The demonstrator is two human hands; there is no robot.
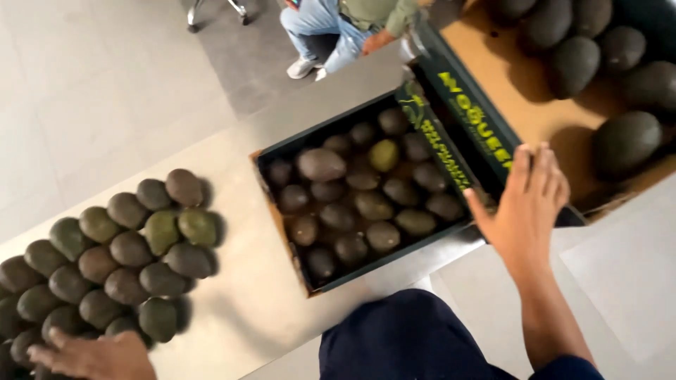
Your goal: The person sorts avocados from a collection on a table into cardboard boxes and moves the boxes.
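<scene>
My right hand [528, 200] rests with its fingers spread on the side of a dark green cardboard box [486, 134] at the right, holding nothing. That box has several large avocados [623, 141] on its brown floor. Beside it a second dark box [282, 151] stands on the steel table, filled with several avocados [352, 200]. My left hand [95, 355] lies flat at the bottom left, touching a loose pile of avocados [123, 250] on the table. Its fingers are apart.
The steel table [246, 295] runs diagonally across the view. Beyond its far edge another person [338, 28] in jeans and white shoes sits on the tiled floor area. My dark-clothed knee [401, 341] shows at the bottom.
</scene>
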